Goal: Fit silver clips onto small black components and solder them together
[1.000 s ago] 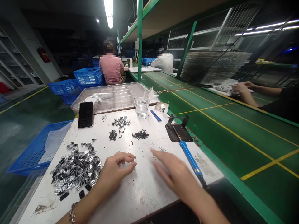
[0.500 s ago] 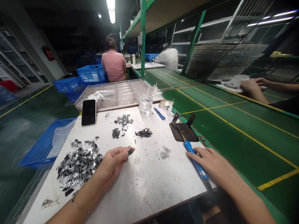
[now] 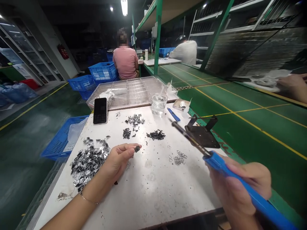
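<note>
Soldering iron point(image 3: 240, 179), one, blue handle, clenched in the right hand point(image 3: 237, 191) at 4 o'clock of the counter point(image 3: 153, 198), tip lifted toward 12 o'clock and clear of its black stand point(image 3: 203, 134).

Small dark part point(image 3: 137, 149), one, pinched between thumb and fingertips of the left hand point(image 3: 117, 159), held just above the counter near centre; iron tip and part are apart, so joining looks not yet begun on this piece.

Unworked stock: one large heap of silvery pieces point(image 3: 88, 161) at 9 o'clock, judged the bulk left.

Sorted lots, three small piles at 12 o'clock: silvery point(image 3: 135, 119), dark point(image 3: 126, 133), dark point(image 3: 155, 135). One scatter of wire clips point(image 3: 178, 158) at 3 o'clock.

Also: one phone point(image 3: 100, 110), one clear cup point(image 3: 158, 103), one clear compartment tray point(image 3: 131, 91), one blue pen-like tool point(image 3: 173, 114).
</note>
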Action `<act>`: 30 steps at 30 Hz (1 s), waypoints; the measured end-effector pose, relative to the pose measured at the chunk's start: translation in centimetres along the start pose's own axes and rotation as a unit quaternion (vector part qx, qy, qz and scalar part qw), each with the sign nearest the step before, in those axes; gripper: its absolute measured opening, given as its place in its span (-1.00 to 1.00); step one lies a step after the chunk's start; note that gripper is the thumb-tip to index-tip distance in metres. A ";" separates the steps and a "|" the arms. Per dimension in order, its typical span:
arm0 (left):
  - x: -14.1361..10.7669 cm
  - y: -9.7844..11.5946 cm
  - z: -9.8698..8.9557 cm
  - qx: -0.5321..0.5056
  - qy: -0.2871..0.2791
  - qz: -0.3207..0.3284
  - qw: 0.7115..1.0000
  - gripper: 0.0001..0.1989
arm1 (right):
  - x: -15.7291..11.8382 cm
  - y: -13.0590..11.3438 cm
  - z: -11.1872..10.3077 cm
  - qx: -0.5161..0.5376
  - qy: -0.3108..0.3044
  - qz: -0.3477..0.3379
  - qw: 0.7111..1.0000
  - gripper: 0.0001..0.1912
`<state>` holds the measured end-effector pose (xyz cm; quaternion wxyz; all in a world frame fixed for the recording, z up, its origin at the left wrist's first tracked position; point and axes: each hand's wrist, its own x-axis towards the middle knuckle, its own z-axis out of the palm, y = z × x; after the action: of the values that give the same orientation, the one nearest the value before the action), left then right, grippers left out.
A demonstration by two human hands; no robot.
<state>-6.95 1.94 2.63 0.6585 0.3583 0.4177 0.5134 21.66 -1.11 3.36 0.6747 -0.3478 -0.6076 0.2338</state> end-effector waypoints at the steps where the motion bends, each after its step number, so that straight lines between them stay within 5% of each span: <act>1: 0.0 0.2 -0.1 0.007 0.000 0.003 1.000 -0.89 | 0.6 -0.3 0.8 0.065 -0.015 -0.006 0.998 -0.86; 5: 0.1 0.6 -0.3 0.030 0.003 0.013 0.999 -0.91 | 1.9 -0.7 3.2 0.180 -0.077 -0.005 0.981 -0.96; 9: 0.3 0.7 -0.5 0.046 0.010 0.025 0.999 -0.91 | 1.4 -0.1 3.8 0.161 -0.106 0.012 0.981 -0.80; 15: 0.4 0.7 -0.9 0.065 0.013 0.025 0.997 -0.94 | 1.1 0.6 3.8 0.148 -0.120 0.005 0.982 -0.83; 22: 0.6 0.8 -0.9 0.079 0.015 0.026 0.996 -0.94 | 1.4 0.1 4.0 0.075 -0.156 0.022 0.985 -0.80; 30: 0.4 0.8 -0.5 0.088 0.015 0.018 0.996 -0.93 | 1.4 -2.1 4.4 -0.047 -0.123 0.073 0.989 -0.80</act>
<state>-7.68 2.53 3.11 0.6088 0.4141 0.4648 0.4917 17.34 -0.61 5.98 0.5590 -0.3909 -0.6692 0.2947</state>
